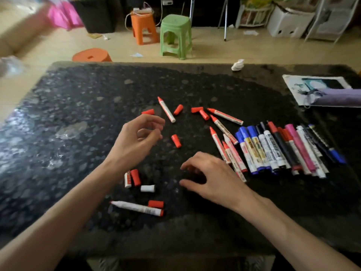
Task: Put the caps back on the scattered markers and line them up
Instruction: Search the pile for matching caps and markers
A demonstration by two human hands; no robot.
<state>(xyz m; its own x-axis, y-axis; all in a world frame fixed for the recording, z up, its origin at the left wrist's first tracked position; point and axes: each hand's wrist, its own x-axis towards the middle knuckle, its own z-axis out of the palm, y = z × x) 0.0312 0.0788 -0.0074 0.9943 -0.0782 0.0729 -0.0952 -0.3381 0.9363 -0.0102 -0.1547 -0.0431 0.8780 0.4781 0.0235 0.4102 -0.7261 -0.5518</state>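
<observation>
Left hand point(140, 137): fingers loosely curled, holding nothing. Right hand point(211, 173): fingers spread and bent, empty, over the bench point(58, 114). Loose red cap point(176, 141): lying between my hands. Uncapped red marker point(166, 109): just beyond my left hand, long axis running far-left to near-right, tip pointing away. Capped row point(283, 149): on the right. My plan: pinch the cap, line its bore up with the tip, push straight along the axis.

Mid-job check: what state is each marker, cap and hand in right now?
Left hand: loosely curled, empty.
Right hand: fingers spread, empty.
Far marker: uncapped, lying alone.
Near marker: uncapped, red cap beside it.
Middle cap: loose, off any marker.
Marker row: side by side.
</observation>
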